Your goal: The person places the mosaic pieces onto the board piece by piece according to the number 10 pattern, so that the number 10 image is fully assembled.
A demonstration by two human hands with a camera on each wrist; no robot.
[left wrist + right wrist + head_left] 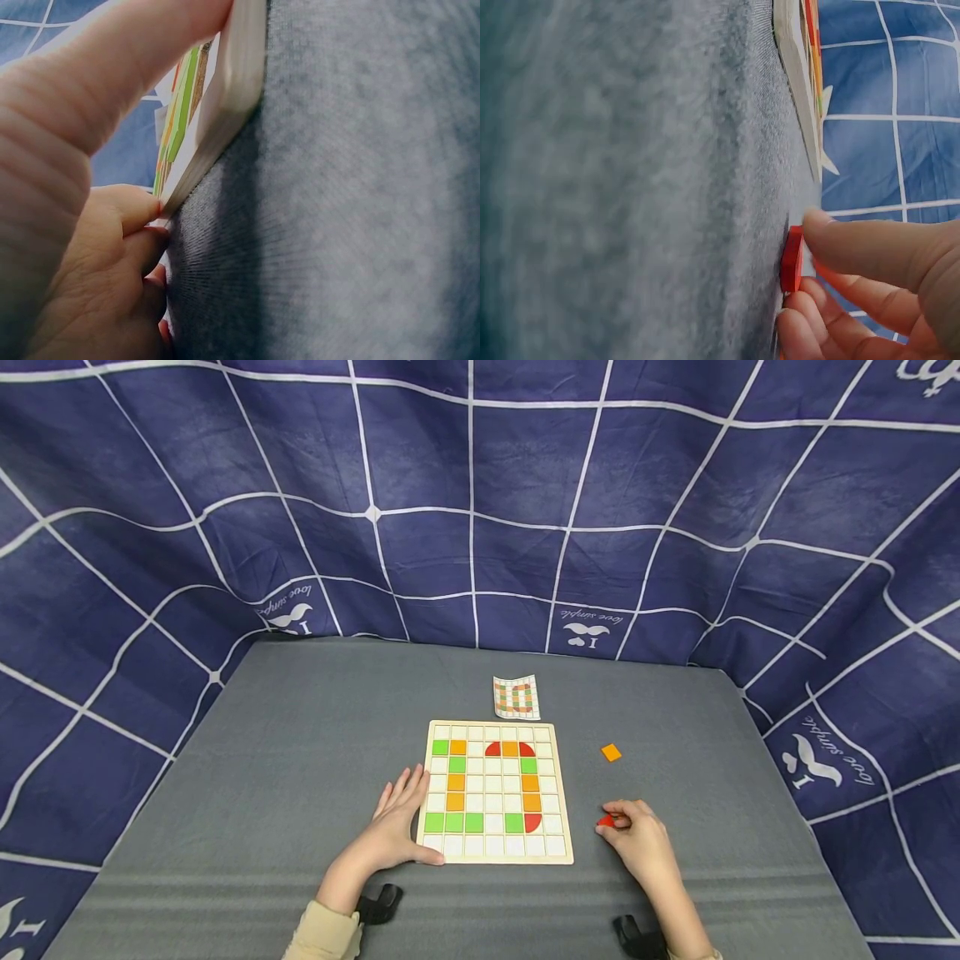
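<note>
A square wooden grid board [492, 783] lies on the grey table, with green and orange square tiles and red quarter-circle tiles in some of its cells. My left hand [393, 831] rests at the board's left side, fingers extended along the edge and thumb on the lower left corner. In the left wrist view the thumb [112, 71] overlaps the board's rim. To the right of the board, my right hand [641, 843] pinches a red tile [606, 821] between thumb and fingers. The right wrist view shows that red tile [791, 261] close to the tabletop, partly covered by the fingers.
One loose orange square tile [611, 752] lies right of the board. Behind the board sits a small printed card [517, 697] with a coloured grid pattern. A blue cloth [420, 556] with white lines hangs around the table's back and sides.
</note>
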